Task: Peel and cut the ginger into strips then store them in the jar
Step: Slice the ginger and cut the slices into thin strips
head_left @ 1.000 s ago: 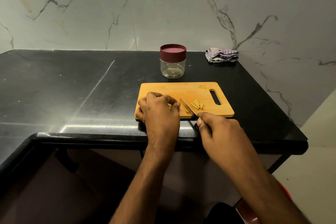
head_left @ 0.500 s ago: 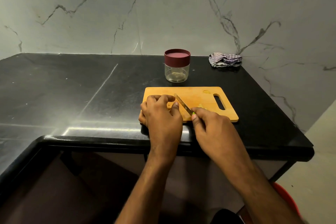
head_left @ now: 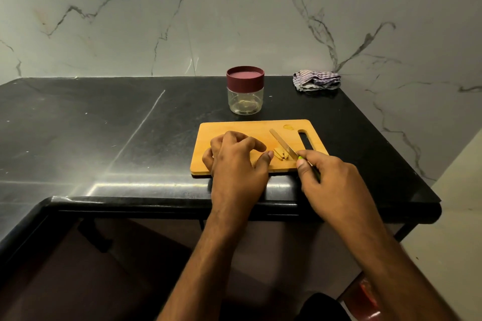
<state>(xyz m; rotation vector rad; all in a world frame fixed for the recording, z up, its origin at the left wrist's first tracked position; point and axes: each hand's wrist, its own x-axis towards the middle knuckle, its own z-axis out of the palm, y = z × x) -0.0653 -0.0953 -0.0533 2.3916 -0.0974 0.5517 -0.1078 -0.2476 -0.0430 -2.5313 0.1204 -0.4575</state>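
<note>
Wooden and pale orange, the cutting board point(head_left: 234, 129) lies near the front edge of the black table point(head_left: 104, 125), its handle slot at the 3 o'clock end. On it, a small heap of yellow ginger strips point(head_left: 279, 154) sits right of centre, and one loose ginger piece point(head_left: 288, 127) rests by the far edge, at 1 o'clock from the heap. The left hand point(head_left: 236, 161) rests on the board with fingers loosely curled and spread; its thumb tip is just beside the strips, and I cannot tell whether it holds anything. The right hand point(head_left: 331, 180) grips the green handle of a knife point(head_left: 283, 143), whose blade slants toward 11 o'clock just beside the strips. At 12 o'clock from the board stands the jar point(head_left: 245, 98), clear, with its maroon lid on. A crumpled checked cloth point(head_left: 317, 80) lies at the table's far right corner.
</note>
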